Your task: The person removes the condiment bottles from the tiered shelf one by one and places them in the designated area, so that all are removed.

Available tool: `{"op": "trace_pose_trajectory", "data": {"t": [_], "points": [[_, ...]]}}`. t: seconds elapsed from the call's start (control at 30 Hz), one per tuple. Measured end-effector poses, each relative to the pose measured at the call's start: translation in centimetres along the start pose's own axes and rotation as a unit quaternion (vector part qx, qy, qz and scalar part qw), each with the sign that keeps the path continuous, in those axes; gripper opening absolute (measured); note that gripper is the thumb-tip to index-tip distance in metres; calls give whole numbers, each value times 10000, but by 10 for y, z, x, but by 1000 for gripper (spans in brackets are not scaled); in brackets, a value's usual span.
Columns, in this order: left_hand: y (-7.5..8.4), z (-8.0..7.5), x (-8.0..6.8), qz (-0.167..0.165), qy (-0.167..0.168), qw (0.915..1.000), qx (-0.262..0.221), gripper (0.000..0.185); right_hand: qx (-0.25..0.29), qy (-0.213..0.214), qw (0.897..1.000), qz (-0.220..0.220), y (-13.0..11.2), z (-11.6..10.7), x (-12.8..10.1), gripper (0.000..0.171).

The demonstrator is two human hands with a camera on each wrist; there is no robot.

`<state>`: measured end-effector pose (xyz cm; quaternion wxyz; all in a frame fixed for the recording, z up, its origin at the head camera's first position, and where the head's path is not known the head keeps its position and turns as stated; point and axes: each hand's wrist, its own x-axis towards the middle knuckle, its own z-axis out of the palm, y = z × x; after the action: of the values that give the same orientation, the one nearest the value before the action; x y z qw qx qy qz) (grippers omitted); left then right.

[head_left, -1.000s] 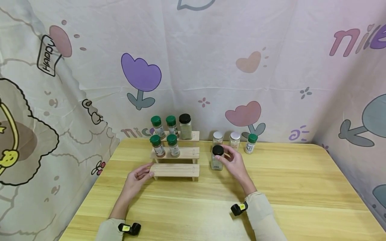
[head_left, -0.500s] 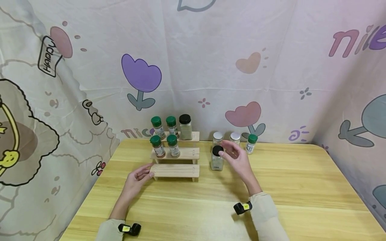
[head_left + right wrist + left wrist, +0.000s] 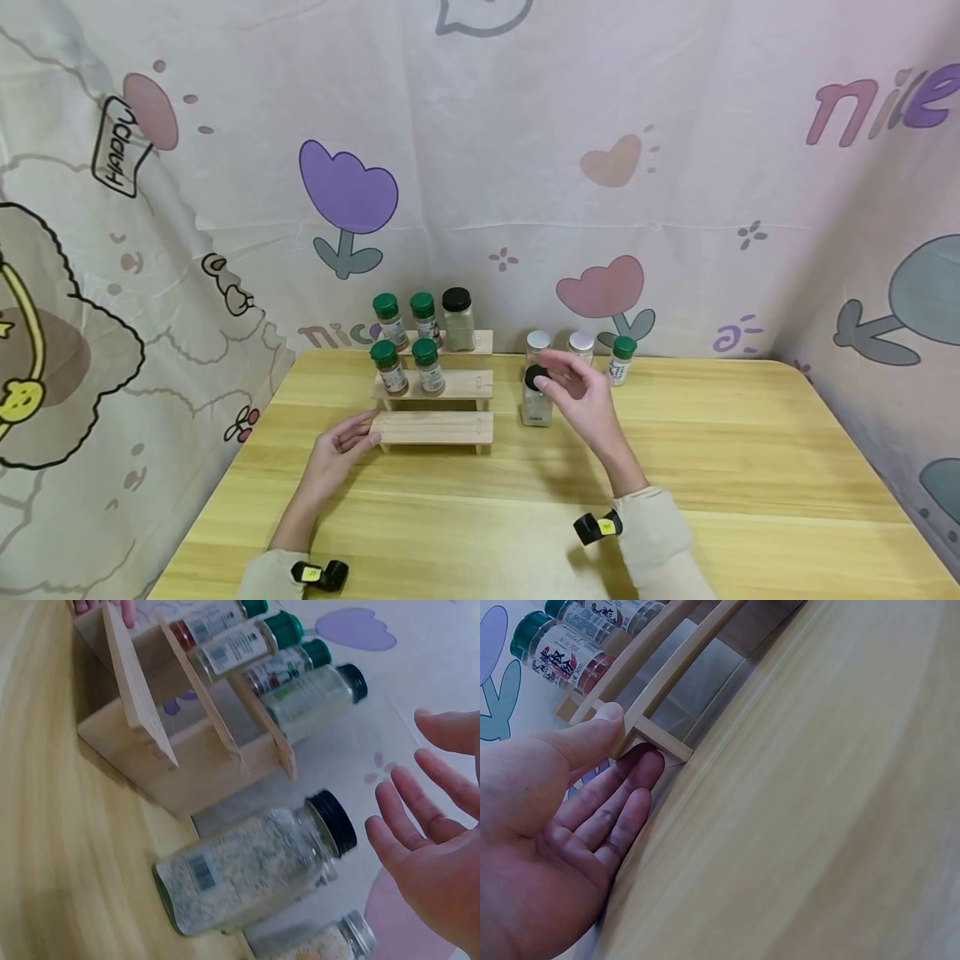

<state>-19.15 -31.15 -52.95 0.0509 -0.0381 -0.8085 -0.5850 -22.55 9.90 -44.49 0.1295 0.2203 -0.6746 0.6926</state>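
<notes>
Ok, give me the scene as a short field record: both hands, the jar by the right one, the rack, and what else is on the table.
left hand: open, fingers touching the left end of the wooden rack's lowest step
right hand: open, fingers spread, holding nothing, just above the black-lidded jar
black-lidded jar: upright on the table, right of the rack
rack: four green-lidded jars and one black-lidded on the upper two steps, lowest step bare
behind: two silver-lidded jars, one green-lidded jar

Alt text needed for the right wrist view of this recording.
An open right hand hovers beside a black-capped jar of pale seasoning, not touching it. Beyond the jar is a stepped wooden rack holding green-capped spice bottles.
</notes>
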Motion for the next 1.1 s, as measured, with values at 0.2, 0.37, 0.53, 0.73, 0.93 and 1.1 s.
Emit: {"op": "trace_pose_trajectory", "data": {"t": [0.2, 0.37, 0.53, 0.73, 0.93, 1.1], "points": [[-1, 0, 0, 18, 17, 9999, 97, 48, 86, -357, 9993, -49, -4, 17, -4, 39], [-1, 0, 0, 33, 5, 10000, 64, 47, 76, -606, 9981, 26, -1, 29, -4, 42], [-1, 0, -1, 71, 28, 9999, 90, 46, 99, -805, 9967, 76, 4, 43, -2, 43], [3, 1, -3, 79, 31, 10000, 31, 47, -64, -818, 9965, 140, 2, 66, 7, 48], [2, 1, -2, 85, 34, 10000, 8, 46, -155, -814, 9963, 211, -1, 86, 20, 52], [2, 1, -2, 90, 38, 10000, 17, 44, -67, -825, 9960, 341, 1, 102, 30, 52]]}}
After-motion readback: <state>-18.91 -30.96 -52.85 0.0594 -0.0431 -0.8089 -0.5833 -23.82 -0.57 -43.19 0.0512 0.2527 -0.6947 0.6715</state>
